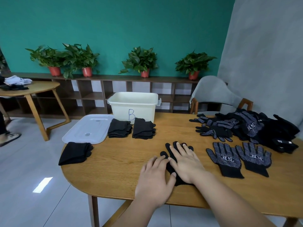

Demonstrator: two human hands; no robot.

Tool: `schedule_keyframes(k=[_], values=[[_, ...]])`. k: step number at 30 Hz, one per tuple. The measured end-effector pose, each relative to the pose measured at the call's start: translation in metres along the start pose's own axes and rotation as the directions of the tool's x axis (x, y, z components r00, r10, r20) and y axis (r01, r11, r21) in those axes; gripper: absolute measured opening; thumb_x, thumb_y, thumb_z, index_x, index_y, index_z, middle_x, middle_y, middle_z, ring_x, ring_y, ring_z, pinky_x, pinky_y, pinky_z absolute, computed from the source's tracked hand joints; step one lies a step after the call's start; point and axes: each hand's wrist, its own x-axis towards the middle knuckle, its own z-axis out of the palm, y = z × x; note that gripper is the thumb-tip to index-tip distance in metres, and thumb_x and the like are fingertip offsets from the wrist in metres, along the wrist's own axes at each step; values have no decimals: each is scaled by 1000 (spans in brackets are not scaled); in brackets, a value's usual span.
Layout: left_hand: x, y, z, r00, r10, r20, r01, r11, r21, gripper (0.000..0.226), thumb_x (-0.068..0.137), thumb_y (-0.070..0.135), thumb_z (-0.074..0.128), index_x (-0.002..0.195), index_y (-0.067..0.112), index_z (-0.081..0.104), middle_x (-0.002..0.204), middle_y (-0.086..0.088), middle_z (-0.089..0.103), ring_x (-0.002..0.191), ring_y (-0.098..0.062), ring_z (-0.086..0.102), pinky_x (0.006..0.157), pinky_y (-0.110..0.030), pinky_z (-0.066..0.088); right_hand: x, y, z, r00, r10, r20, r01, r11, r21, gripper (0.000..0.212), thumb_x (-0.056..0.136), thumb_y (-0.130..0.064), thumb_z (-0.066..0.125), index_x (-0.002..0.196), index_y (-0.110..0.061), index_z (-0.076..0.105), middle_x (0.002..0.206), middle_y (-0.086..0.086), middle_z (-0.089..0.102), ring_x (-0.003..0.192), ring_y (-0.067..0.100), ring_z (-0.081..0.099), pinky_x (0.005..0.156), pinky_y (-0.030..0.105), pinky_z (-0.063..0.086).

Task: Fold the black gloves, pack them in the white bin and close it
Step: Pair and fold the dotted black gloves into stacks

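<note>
Hands flat, nothing grasped: right hand [185,163] palm-down on black glove [168,149], fingers straight, pressing it onto wooden table [124,161]. Left hand [155,179] spread just beside, thumb touching glove near cuff end. Glove near table's front edge, fingers pointing away. Two dotted gloves [224,159] laid flat side by side just right of it, loose glove pile [262,128] behind them. Two folded stacks [119,128] just in front of open white bin [132,104] marked B. Lid [88,128] flat beside bin, third folded stack [74,152] at lid's near corner.
</note>
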Motion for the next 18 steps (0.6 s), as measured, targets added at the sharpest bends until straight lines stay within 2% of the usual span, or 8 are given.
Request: schedule_keyframes(k=[4,6,8,10,11,13,16,18], values=[[0,1,0,999,32,28,-34,998,52,62,102,61,30,160,38,35,166,22,31,159,-11,11,129,-41,14,-25,0,6,996,6,-93,-1,998,59,62,109,-58,13,167,-39,3,175,-7,-8,161,17,-11,131,41,-1],[-2,2,-1,998,52,37,-54,996,77,65,101,64,30,161,38,35,167,22,30,159,-12,11,129,-40,12,-38,1,11,958,-2,-287,43,990,136,60,109,-52,15,165,-35,28,175,-6,14,161,14,6,131,36,9],[-3,4,-3,997,69,41,-72,993,92,68,100,69,29,161,38,37,167,22,29,159,-13,10,129,-39,10,-50,5,14,880,10,-474,82,982,173,60,105,-50,20,150,-30,55,165,-8,41,155,12,30,127,35,25],[-3,5,-4,996,74,56,-79,991,104,73,99,74,28,161,37,36,168,21,28,159,-13,8,130,-39,8,-61,13,15,837,22,-546,67,988,142,57,104,-52,27,138,-30,67,155,-9,54,147,13,44,122,37,36],[-3,5,-4,995,70,69,-77,991,111,76,98,75,27,162,37,34,169,21,26,160,-14,6,130,-40,7,-66,19,16,844,18,-536,37,995,92,57,104,-55,28,136,-31,68,153,-9,55,145,14,46,120,38,39],[-3,4,-4,994,57,94,-68,990,125,79,98,77,24,165,36,30,172,20,21,161,-15,1,131,-42,4,-80,29,15,904,18,-426,-23,1000,-8,60,104,-63,25,144,-36,61,159,-11,48,150,14,39,123,40,33],[-3,5,-2,992,43,118,-61,986,154,79,99,75,18,167,35,21,175,16,11,162,-18,-7,132,-45,-1,-91,43,15,968,25,-250,-29,999,-14,64,104,-70,16,163,-46,24,172,-19,12,161,12,5,130,41,9],[-2,7,-2,992,32,125,-52,984,168,78,101,73,15,168,34,16,176,14,3,162,-19,-13,132,-46,-3,-93,45,14,971,24,-237,-26,1000,-9,67,103,-71,11,165,-45,13,173,-18,0,161,13,-8,131,41,3]])
